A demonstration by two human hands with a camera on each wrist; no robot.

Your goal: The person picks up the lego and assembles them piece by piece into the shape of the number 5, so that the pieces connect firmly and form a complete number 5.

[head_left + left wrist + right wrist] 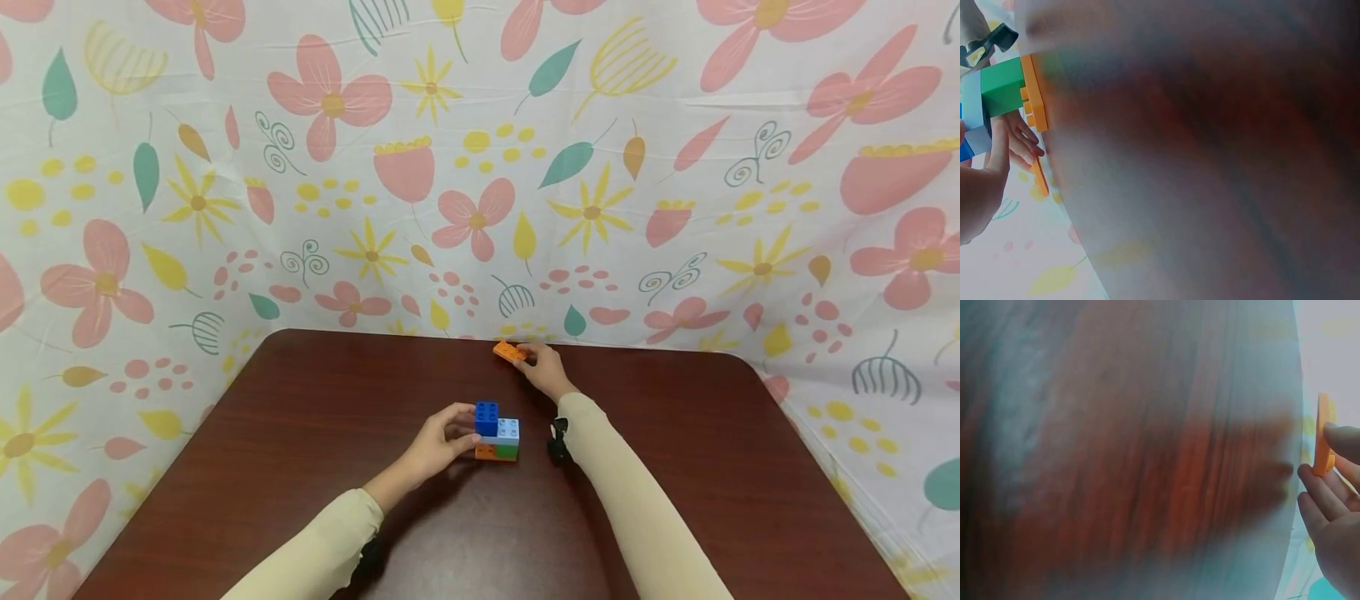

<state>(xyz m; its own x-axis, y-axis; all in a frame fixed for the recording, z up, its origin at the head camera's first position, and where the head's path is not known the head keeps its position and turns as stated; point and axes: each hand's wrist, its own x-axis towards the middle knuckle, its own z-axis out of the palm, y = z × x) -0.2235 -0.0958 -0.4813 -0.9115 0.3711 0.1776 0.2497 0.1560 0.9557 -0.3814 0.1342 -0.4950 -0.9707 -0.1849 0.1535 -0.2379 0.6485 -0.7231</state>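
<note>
Near the middle of the table stands a small stack of toy building bricks: a flat orange brick [1035, 94] at the bottom, a green brick [1004, 86] on it, a light blue brick [508, 428] above, and a dark blue brick [487, 418] on top at the left. My left hand [442, 442] holds the stack's upper left side, thumb at the light blue brick and fingers partly hidden behind the dark blue one. By the far edge of the table, my right hand [546, 372] pinches a second flat orange brick [509, 352] between thumb and fingers.
The dark brown table [300, 433] reaches back to a flower-printed cloth [480, 167] that hangs along its far side and around both sides. A black wrist device [558, 442] sits at the right sleeve cuff.
</note>
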